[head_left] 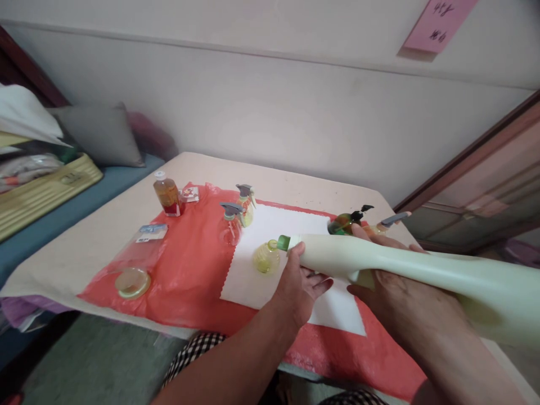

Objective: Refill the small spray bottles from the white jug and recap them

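A large pale green bottle [333, 251] with a green spout lies tilted almost level in both my hands. My left hand [297, 292] grips it near the neck, thumb on top and fingers beneath. Farther back, my right hand [396, 284] is wrapped round its body, partly hidden by it. The spout meets the opening of a small yellow see-through bottle [265, 261], which carries no spray head. Whether liquid flows cannot be made out. That small bottle stands on a white sheet [253, 287] with a scalloped edge, laid over red plastic [185, 264].
A clear spray bottle [230, 229] and a yellow one [246, 211] stand behind. Right: a dark green bottle [341, 225] and a grey trigger head [394, 219]. Left: a white-capped amber bottle [167, 197], small box [190, 194], clear packet [147, 242] and round clear dish [133, 283].
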Demonstrator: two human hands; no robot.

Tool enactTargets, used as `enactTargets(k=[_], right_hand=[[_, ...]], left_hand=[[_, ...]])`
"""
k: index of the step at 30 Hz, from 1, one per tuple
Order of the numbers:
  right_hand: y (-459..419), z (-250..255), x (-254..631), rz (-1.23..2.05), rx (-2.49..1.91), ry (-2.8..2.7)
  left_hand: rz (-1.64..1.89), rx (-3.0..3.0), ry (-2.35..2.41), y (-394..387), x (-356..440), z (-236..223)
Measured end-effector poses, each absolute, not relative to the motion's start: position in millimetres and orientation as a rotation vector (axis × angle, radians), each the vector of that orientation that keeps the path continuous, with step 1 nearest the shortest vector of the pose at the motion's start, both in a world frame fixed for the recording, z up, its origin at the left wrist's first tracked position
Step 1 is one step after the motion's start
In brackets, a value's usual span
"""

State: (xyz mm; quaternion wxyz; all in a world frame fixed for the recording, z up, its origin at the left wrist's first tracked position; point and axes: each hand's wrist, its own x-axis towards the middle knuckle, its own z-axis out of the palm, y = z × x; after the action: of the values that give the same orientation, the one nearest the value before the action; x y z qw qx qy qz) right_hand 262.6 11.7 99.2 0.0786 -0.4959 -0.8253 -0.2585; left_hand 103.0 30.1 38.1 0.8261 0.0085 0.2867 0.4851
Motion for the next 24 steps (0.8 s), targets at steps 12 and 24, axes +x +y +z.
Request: enactTargets(k=[12, 24], right_hand=[[11.3, 97.3, 264.4, -0.774, -1.488, -2.448], [9.5, 103.4, 260.5, -0.752, -1.455, -2.439]], left_hand=[[1.04, 0.025, 0.589, 29.5, 103.3, 38.4], [1.031, 0.029, 0.592, 29.3, 103.7, 39.2]])
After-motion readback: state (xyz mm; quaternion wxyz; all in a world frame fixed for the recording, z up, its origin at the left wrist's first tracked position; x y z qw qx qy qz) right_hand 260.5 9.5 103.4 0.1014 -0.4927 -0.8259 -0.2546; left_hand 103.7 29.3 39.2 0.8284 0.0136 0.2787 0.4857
